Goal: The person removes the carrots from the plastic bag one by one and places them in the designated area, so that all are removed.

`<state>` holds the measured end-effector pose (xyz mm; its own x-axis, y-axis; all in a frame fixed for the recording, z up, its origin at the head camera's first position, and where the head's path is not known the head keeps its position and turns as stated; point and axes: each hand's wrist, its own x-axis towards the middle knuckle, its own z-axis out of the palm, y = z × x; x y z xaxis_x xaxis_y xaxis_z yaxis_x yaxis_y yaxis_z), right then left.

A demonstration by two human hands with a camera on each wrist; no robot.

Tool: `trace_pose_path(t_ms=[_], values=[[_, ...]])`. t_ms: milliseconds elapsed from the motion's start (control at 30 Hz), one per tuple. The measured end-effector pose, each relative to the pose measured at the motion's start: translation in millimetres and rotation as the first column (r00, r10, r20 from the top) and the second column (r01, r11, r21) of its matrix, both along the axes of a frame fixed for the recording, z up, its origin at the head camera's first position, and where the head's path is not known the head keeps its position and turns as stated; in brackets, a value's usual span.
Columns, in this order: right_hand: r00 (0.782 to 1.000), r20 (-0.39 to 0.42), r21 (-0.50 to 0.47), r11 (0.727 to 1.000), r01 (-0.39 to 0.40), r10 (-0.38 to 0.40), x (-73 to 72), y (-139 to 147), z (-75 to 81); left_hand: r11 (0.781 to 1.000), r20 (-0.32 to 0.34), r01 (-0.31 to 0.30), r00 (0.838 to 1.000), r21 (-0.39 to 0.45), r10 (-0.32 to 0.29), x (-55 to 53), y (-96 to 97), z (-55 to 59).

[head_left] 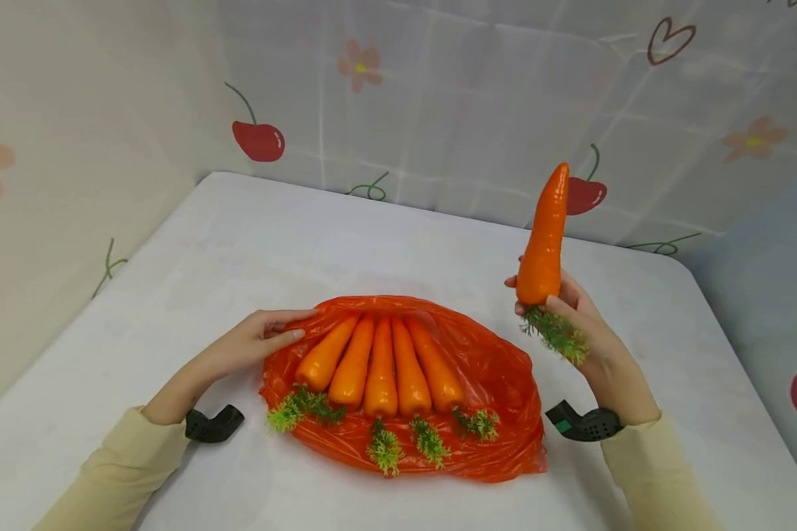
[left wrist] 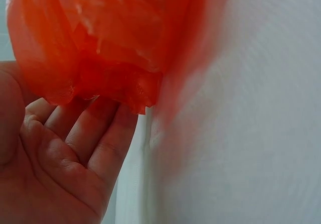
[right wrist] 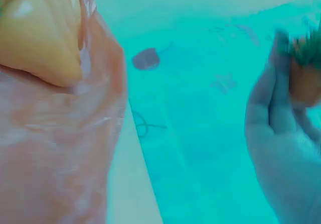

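A red plastic bag (head_left: 498,383) lies spread on the white table, with several orange carrots (head_left: 380,369) fanned out on it, their green leafy tops toward the near side. At the bag's left edge rests my left hand (head_left: 255,341), fingers fairly straight; the left wrist view shows its fingers (left wrist: 103,128) reaching in behind the red plastic, their tips hidden. My right hand (head_left: 587,324) holds one carrot (head_left: 544,243) upright above the table to the right of the bag, tip up and leaves hanging down by the palm. That carrot's leafy end also appears in the right wrist view.
The white table (head_left: 266,236) extends around the bag on all sides. Behind it hangs a pale backdrop (head_left: 452,96) printed with cherries, flowers and a heart. Black devices are strapped on the left wrist (head_left: 214,425) and right wrist (head_left: 584,423).
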<state>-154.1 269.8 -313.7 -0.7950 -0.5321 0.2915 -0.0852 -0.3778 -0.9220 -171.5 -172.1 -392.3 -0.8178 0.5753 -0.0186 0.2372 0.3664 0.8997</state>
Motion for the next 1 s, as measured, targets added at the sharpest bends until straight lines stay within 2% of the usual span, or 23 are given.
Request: trace_pose_path(t_ms=[100,200,333,467,633,733,867,1000], values=[[0.992,0.078,0.041,0.995,0.093,-0.096,-16.1,-9.2,9.7,1.000,-0.011,0.001,1.000,-0.001,-0.001,-0.4,0.7,-0.2],[0.983,0.135,0.111,0.988,0.109,-0.124,-36.6,-16.5,11.0,1.000,-0.007,0.008,1.000,0.000,-0.008,-1.3,2.3,-1.3],[0.972,0.194,0.208,0.974,0.092,-0.133,-60.1,-24.6,0.6,1.000,0.009,0.020,1.000,0.001,-0.020,-2.5,5.4,-3.8],[0.956,0.258,0.241,0.968,0.075,-0.138,-77.2,-33.5,-17.2,1.000,-0.002,0.021,1.000,-0.008,-0.021,-2.9,7.1,-5.3],[0.928,0.342,0.266,0.962,0.058,-0.151,-89.8,-43.9,-34.5,1.000,0.020,0.019,1.000,0.001,-0.019,-1.9,7.3,-3.6],[0.911,0.371,0.316,0.947,0.057,-0.179,-95.4,-51.1,-41.7,1.000,0.028,0.015,0.999,0.005,-0.015,-1.2,6.4,-2.6],[0.906,0.373,0.381,0.923,0.047,-0.200,-101.8,-60.5,-51.2,1.000,0.009,0.012,1.000,0.000,-0.012,-0.7,3.4,-3.6],[0.912,0.355,0.435,0.900,0.034,-0.206,-105.0,-67.4,-60.2,1.000,0.011,0.012,1.000,-0.004,-0.012,1.3,0.6,-5.1]])
